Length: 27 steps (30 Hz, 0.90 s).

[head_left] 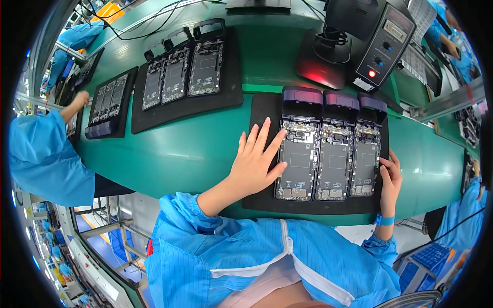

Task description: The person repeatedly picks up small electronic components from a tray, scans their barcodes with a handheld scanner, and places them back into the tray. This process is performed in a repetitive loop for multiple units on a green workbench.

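Note:
Three opened phone-like devices lie side by side on a black mat (257, 203) in front of me: a left one (298, 161), a middle one (334, 161) and a right one (365, 159). Each shows a dark circuit board, with a purple frame raised at its far end. My left hand (254, 158) is spread beside the left device, its fingertips at that device's edge. At the right device's outer edge is my right hand (391, 182), fingers loosely bent and thumb apart, with nothing visible in it. A blue band circles my right wrist.
Three similar devices (174, 74) lie on another black mat (205, 108) at the far left, with more on a mat (110, 102) beyond. A scanner stand (323, 56) and a control box (385, 49) stand behind my mat. A co-worker's hand (79, 100) is at the left.

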Each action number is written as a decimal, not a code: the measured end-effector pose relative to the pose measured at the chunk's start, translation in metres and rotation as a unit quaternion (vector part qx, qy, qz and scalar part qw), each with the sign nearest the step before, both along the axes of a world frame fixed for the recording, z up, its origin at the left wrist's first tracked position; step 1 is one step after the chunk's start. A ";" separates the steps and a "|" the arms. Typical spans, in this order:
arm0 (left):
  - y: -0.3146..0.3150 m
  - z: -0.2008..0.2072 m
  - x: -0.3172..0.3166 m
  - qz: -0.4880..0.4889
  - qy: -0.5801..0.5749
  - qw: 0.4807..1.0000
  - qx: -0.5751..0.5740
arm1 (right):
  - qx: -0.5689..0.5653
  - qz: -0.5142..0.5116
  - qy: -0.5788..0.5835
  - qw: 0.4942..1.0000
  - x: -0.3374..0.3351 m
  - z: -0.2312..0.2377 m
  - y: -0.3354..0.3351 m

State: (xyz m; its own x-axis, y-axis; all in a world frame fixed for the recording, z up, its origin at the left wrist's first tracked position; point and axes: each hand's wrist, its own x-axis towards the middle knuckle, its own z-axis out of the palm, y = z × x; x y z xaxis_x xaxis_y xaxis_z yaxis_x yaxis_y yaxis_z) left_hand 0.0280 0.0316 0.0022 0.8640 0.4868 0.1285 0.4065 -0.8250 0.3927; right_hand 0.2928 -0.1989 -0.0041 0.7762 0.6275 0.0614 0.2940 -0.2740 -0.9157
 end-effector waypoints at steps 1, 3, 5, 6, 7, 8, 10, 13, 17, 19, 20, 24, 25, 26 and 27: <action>0.003 0.000 0.001 -0.001 0.001 1.000 0.010 | 0.000 0.000 0.002 1.000 0.000 0.000 0.000; 0.007 0.001 0.003 -0.003 0.004 1.000 0.029 | -0.007 -0.005 -0.004 1.000 0.001 -0.001 0.000; 0.010 0.003 0.004 -0.014 0.019 0.998 0.055 | -0.020 -0.010 -0.018 1.000 0.002 -0.003 -0.001; 0.012 0.006 0.005 -0.019 0.026 0.998 0.063 | -0.010 -0.012 -0.008 1.000 0.001 -0.002 0.000; 0.014 0.007 0.004 -0.024 0.033 0.997 0.071 | 0.000 -0.013 0.002 1.000 0.000 0.000 0.002; 0.017 0.008 0.005 -0.031 0.025 0.998 0.055 | 0.011 -0.015 0.011 1.000 -0.001 0.002 0.004; 0.023 0.009 0.004 -0.044 0.010 0.999 0.024 | 0.007 -0.015 0.000 1.000 -0.004 0.002 0.003; 0.023 0.007 0.005 -0.020 -0.067 0.997 -0.032 | -0.007 -0.014 -0.016 1.000 -0.001 0.003 0.003; 0.023 0.009 0.012 -0.044 0.033 0.998 0.040 | 0.006 -0.012 -0.005 1.000 0.000 0.005 0.001; 0.025 0.007 0.008 -0.037 -0.020 0.998 0.038 | 0.003 -0.006 0.002 1.000 0.002 0.010 0.004; 0.025 0.007 0.006 -0.025 -0.063 0.997 0.027 | -0.039 -0.003 -0.012 0.999 0.006 0.016 0.005; 0.022 0.009 0.012 -0.052 0.049 0.992 0.105 | -0.102 0.003 -0.024 0.994 0.021 0.028 0.009; 0.021 0.007 0.013 -0.052 0.050 0.994 0.087 | -0.101 0.003 -0.033 0.994 0.023 0.027 0.007; 0.022 0.006 0.013 -0.046 0.004 0.996 0.080 | -0.100 0.004 -0.042 0.994 0.024 0.026 0.006; 0.024 0.006 0.012 -0.039 -0.042 0.996 0.073 | -0.098 0.006 -0.052 0.994 0.026 0.025 0.005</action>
